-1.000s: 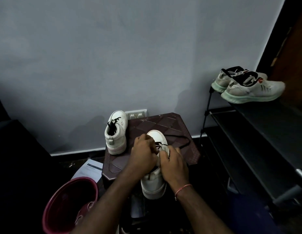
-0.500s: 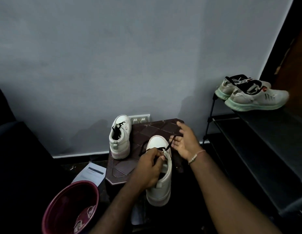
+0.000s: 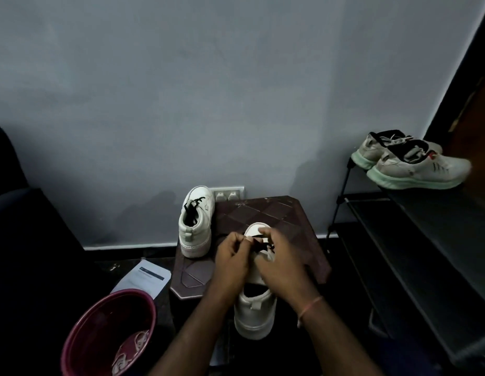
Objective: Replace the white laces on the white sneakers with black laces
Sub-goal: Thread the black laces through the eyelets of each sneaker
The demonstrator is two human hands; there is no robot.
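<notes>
Closest in, directly beneath both wrists, the heel of the near white sneaker (image 3: 253,313) points toward the person, reaching past the near edge of the tabletop (image 3: 265,210); what carries it there is too dark to tell. Over the sneaker's tongue the two hands meet. The left grip (image 3: 233,256) is curled, thumb and fingertips pinching the black lace (image 3: 259,244), and the right grip (image 3: 279,261), touching it from the other side, is also curled down onto that lace at the eyelets, so a short black stretch shows between the two. A pink band (image 3: 309,306) circles the wrist behind the right grip. Down and left of the left grip stands a maroon bucket (image 3: 127,293) with pale pieces in its bottom, too dim to name, and just beyond it, still left of the grips, a printed sheet of paper (image 3: 143,278) lies on the floor. Past the left grip and a little to its left, the second white sneaker (image 3: 195,223) stands upright on the tabletop's far left corner, toe to the wall, black lace already in it. Behind it a wall socket (image 3: 227,195) sits low on the grey wall (image 3: 209,90). Far to the right of the right grip a black shoe rack (image 3: 398,213) carries a pair of grey running shoes (image 3: 415,169) with green soles on its top shelf.
</notes>
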